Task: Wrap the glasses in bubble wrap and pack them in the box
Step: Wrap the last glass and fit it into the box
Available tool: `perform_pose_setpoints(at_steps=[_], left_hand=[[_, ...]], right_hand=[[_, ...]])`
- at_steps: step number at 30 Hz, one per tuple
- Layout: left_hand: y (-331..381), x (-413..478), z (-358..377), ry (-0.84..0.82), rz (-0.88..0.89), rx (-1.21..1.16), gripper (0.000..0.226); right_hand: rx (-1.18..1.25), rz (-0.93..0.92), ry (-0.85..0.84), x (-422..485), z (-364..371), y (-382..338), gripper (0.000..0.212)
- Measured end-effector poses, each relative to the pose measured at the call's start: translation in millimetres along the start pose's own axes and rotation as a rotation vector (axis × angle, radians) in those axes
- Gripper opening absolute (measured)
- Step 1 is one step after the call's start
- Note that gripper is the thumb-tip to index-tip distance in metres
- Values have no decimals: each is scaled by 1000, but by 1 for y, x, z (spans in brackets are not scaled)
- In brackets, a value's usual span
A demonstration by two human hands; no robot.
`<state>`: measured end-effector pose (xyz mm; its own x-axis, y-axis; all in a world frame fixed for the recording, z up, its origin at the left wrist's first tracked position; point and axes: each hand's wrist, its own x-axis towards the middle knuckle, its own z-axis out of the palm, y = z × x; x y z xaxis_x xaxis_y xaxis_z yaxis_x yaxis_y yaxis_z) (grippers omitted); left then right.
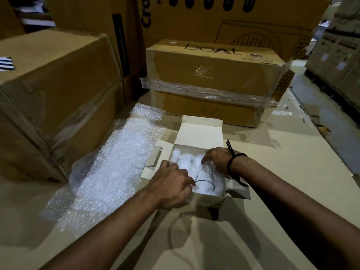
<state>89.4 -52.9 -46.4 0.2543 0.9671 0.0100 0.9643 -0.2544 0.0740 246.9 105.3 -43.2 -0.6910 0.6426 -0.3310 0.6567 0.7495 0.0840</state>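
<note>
A small white box (pixel 200 133) stands open on the table, its lid flap tipped back. Inside lie glasses swathed in bubble wrap (pixel 185 159). The dark rim of one glass (pixel 205 185) shows at the near end of the box. My left hand (pixel 171 185) is at the box's near left corner, its fingertips pinching that glass's rim. My right hand (pixel 218 158) reaches into the box from the right, its fingers curled down onto the wrapped bundle. A black cord is tied around my right wrist.
A large sheet of bubble wrap (pixel 109 172) lies spread on the table left of the box. Big brown cartons (pixel 58 90) stand at the left. A taped carton (pixel 214 75) stands behind the box. Stacked goods line the far right.
</note>
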Motion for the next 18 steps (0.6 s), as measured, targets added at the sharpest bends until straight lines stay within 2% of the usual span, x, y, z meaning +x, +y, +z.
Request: perform_pose_setpoints(at_steps=[7, 9, 12, 16, 18], left_hand=[[21, 6, 5, -187, -130, 46, 53], [22, 4, 0, -155, -127, 36, 49], [16, -4, 1, 12, -77, -10, 40], [26, -9, 3, -56, -75, -18, 44], [27, -8, 1, -86, -103, -60, 43]], right_hand=[[-99, 30, -143, -2, -9, -13, 60], [-98, 12, -120, -1, -15, -16, 60], [-26, -12, -55, 0, -25, -26, 57], [-87, -21, -281, 8, -21, -47, 40], [-102, 6, -329, 12, -21, -53, 37]])
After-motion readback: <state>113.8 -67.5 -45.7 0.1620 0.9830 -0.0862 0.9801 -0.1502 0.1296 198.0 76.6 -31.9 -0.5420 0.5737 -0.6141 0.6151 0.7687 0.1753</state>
